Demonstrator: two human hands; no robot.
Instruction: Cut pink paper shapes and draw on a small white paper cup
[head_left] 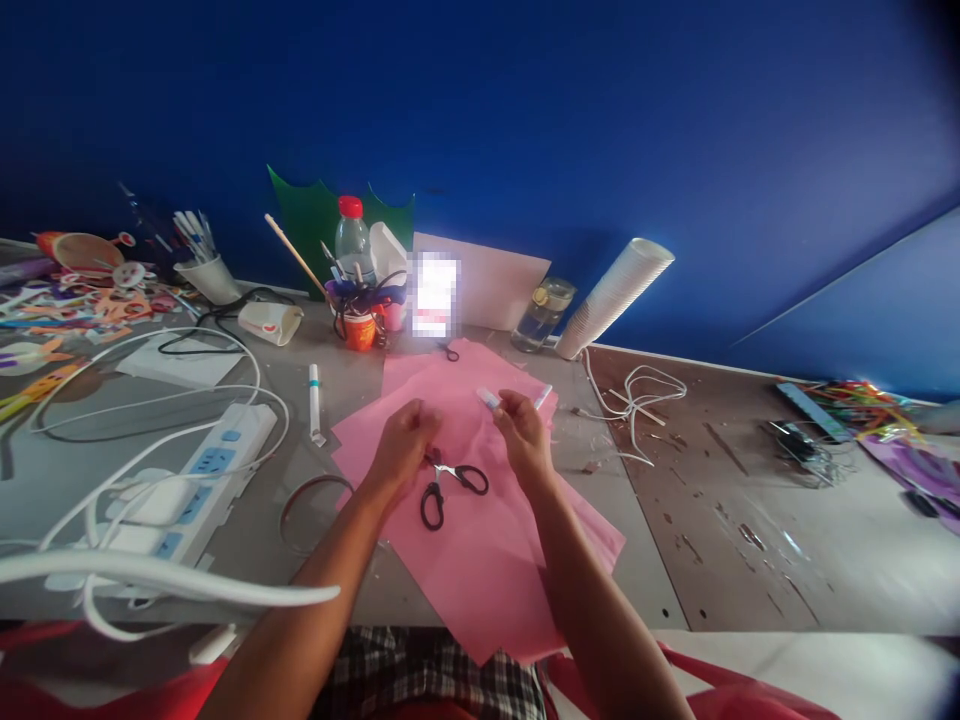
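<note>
At the back of the desk a paper cup stands upright with pens and markers poking out of its top. Near it a second white cup lies on its side; its contents cannot be made out. An orange cup stands in a tangle of dark cable, with a clear bottle with a red cap just behind it. Further right a glass jar holds clear liquid, and a long stack of white cups leans tilted beside it.

The left hand hovers over the pink paper with its fingers curled shut into a loose fist. Whether anything is inside cannot be told. Just under its knuckles, black-handled scissors lie flat on the paper, the blade end near the fist; contact is unclear.

The right hand is raised just above the paper, its fingers pinched closed around a thin pale stick whose ends jut out on both sides. The two hands are near each other but apart.
</note>
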